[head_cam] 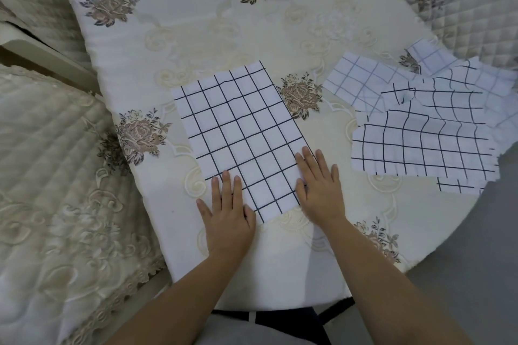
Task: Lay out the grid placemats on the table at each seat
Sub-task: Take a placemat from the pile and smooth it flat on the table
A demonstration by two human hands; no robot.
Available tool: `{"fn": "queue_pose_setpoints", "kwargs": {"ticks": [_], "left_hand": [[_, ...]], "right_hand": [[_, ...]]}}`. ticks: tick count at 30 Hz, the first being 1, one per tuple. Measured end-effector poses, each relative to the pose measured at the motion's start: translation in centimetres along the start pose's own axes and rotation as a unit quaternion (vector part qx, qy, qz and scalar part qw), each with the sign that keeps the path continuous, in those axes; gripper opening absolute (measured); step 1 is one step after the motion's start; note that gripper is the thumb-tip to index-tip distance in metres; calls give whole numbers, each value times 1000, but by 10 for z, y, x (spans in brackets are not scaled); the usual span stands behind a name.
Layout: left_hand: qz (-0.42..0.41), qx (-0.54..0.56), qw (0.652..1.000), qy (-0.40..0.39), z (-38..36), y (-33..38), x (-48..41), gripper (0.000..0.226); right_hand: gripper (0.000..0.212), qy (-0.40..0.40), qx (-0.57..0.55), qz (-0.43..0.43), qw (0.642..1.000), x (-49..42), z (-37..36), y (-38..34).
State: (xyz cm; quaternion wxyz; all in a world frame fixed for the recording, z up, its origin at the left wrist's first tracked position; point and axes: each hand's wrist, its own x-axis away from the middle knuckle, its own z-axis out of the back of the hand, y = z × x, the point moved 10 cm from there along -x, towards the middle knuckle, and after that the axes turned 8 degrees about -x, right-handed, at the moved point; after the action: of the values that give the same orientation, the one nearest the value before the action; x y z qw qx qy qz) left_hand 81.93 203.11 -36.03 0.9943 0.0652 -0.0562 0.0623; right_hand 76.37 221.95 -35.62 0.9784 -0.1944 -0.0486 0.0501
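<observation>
I had 1 grid placemat down on the table, left hand and right hand pressing its near corners with straight, spread fingers, while the rumpled pile of placemats just beyond my right fingertips was, I reckoned, yet to be laid.

counts: 1 placemat spread flat. 1 loose pile of more placemats to its right, at least 4 overlapping, exact number can't tell. 2 hands: left hand, right hand. 1 tablecloth with 7 flower motifs showing, one half covered by the pile. 3 quilted chair covers at the edges: 2 left, 1 top right.
</observation>
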Motion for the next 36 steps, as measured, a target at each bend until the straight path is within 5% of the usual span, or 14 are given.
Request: {"fn": "queue_pose_setpoints", "kwargs": {"ticks": [26, 31, 36], "left_hand": [[27, -18, 999, -8, 7, 4, 3, 59], [37, -69, 997, -14, 13, 11, 2, 56], [174, -46, 981, -66, 25, 25, -9, 58]], "right_hand": [[56, -27, -6, 26, 999, -5, 4, -7], [52, -72, 12, 87, 994, -18, 8, -12], [47, -81, 57, 202, 974, -28, 29, -12]]}}
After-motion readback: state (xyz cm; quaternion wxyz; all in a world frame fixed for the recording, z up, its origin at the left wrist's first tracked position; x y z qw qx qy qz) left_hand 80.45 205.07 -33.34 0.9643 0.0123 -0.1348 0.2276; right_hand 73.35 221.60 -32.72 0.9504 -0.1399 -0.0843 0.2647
